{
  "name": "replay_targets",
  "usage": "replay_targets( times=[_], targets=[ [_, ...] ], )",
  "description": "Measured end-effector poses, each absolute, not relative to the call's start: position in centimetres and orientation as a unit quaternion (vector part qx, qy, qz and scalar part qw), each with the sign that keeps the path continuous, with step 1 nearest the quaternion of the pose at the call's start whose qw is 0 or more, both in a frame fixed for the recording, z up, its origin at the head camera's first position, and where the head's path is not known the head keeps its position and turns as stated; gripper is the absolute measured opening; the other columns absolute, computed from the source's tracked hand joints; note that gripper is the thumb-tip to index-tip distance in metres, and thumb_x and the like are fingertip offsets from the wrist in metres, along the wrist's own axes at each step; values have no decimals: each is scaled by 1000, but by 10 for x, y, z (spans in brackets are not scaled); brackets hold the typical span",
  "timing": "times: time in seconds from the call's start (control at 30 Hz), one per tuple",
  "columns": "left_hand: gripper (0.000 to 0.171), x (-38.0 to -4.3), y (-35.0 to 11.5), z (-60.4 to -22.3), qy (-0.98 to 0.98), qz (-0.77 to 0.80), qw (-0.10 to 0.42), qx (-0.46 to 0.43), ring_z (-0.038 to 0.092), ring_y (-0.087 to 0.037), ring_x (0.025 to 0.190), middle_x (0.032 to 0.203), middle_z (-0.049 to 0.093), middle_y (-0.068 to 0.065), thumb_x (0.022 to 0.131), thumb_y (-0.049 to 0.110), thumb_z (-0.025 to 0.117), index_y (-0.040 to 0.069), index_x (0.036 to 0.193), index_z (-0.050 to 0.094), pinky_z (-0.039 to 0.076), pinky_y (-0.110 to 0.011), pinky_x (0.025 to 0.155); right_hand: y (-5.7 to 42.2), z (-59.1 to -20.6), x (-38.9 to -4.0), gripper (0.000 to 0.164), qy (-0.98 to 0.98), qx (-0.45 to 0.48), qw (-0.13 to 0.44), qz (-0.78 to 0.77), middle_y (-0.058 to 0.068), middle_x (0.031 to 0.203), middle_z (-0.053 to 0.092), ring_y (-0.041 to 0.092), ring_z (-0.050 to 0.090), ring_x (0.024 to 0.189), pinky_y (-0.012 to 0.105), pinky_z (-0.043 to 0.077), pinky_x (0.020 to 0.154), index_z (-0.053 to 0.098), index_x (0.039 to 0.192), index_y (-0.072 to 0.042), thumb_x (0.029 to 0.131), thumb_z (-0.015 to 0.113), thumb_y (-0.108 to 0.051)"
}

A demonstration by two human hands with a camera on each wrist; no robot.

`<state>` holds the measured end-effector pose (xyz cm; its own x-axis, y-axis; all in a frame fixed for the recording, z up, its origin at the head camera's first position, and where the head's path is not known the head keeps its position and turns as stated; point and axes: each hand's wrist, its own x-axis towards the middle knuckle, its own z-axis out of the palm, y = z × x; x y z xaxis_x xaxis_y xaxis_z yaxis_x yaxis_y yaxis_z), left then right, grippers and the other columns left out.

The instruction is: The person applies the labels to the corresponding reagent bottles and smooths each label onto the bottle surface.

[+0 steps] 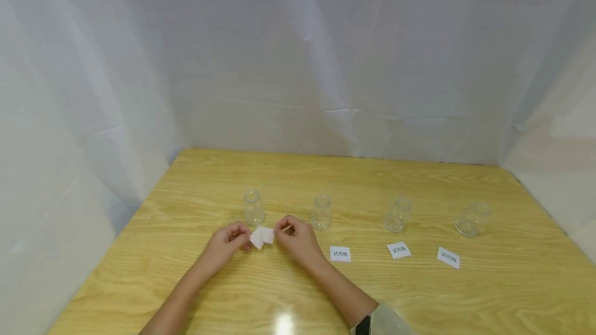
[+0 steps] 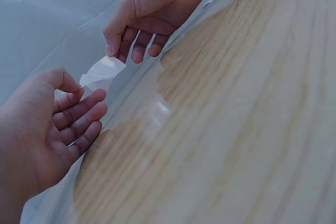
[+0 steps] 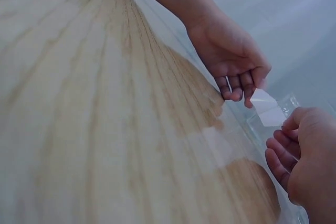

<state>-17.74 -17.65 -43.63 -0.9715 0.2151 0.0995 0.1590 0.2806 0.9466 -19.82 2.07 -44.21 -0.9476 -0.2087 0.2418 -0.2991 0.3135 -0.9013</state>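
The head camera is looking forward and down from behind the grip, well back, taking in the table (image 1: 261,293) around it. Each wrist camera is looking, tilted, from close by: the left past the left hand (image 2: 42,135) toward the right hand (image 2: 155,6), the right reversed. All three are sharing both hands and paper (image 2: 104,70).

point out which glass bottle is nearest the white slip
The leftmost glass bottle: it stands just beyond the white slip pinched by the left hand and right hand, while the other three stand farther right.
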Motion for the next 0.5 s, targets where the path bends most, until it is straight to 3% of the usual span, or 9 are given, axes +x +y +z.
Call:
replay_targets(
  times=[0.33,0.5],
  targets=[
    [15,-177,-179,-432,816,572,23,79,58,-21,69,77,60,-9,93,9,52,-5,92,57,45,-27,59,21,-440,-198,5,-810,145,50,566,-2,76,60,6,52,62,21,44,55,64,82,-3,80,62,-7],
    [14,-178,-181,-432,824,562,16,77,57,-21,67,76,60,-8,93,9,52,-4,92,58,46,-28,60,21,-439,-198,5,-808,137,48,570,-3,75,59,6,52,61,20,43,53,64,81,-3,80,63,-8]
  ],
)
